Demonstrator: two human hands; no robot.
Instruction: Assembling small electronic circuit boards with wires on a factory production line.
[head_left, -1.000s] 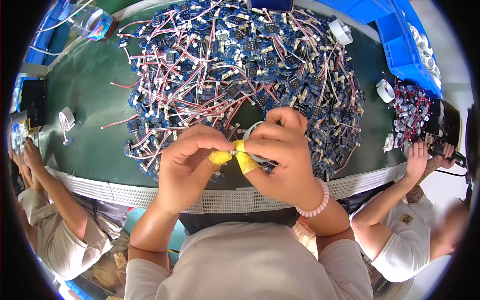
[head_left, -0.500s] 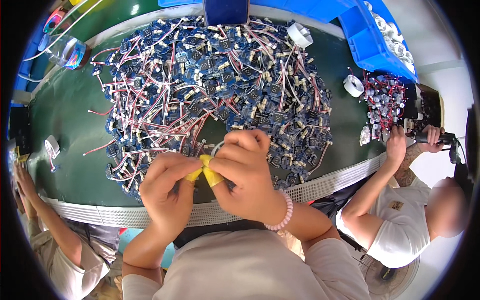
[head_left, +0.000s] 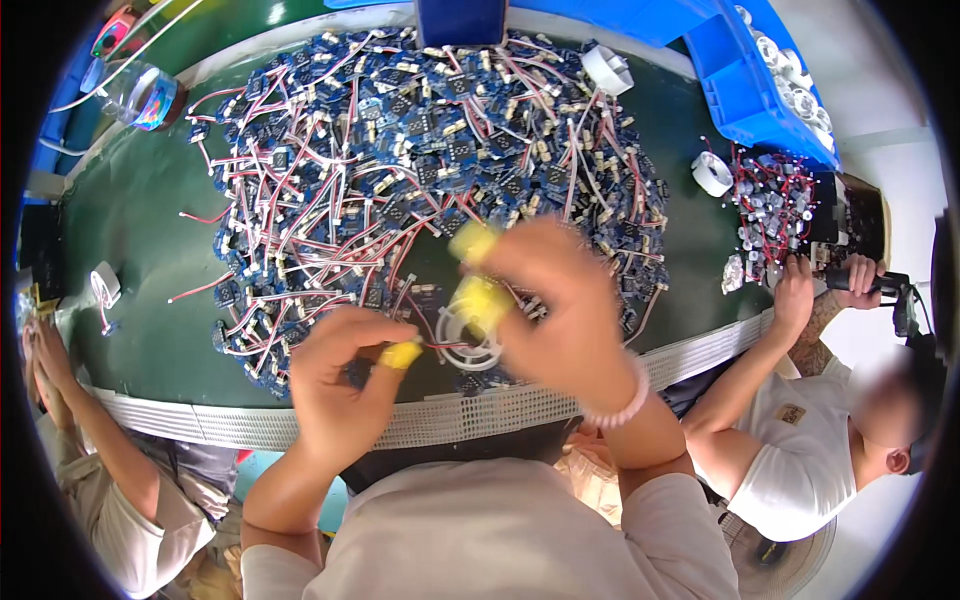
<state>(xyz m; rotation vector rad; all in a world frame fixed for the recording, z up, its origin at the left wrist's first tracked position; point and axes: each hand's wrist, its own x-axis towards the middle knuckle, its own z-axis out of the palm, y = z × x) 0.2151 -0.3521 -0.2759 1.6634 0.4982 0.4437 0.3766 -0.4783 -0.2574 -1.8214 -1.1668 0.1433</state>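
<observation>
My left hand [head_left: 340, 385] pinches the end of a thin red-and-white wire between thumb and forefinger; a yellow finger cot [head_left: 401, 354] covers the thumb. From there the wire runs to a white plastic ring [head_left: 466, 352], partly hidden behind my right hand. Smeared by motion, my right hand [head_left: 565, 310] hovers over that ring with thumb and forefinger apart, both in yellow covers, and nothing seen between them. Beyond both hands spreads a large heap of small blue circuit boards with red-and-white connector cables [head_left: 400, 150].
Another white ring [head_left: 105, 285] lies at left, one [head_left: 607, 70] on the heap's far side, one [head_left: 712, 174] at right by red-wired parts [head_left: 772, 205]. A blue bin [head_left: 750, 90] holds white rings. A bottle [head_left: 150, 98] stands far left. Co-workers sit on both sides.
My hands have come apart from their joint pinch. The right one has swung right and slightly away, exposing the white ring and wire; the left stays nearly in place.
</observation>
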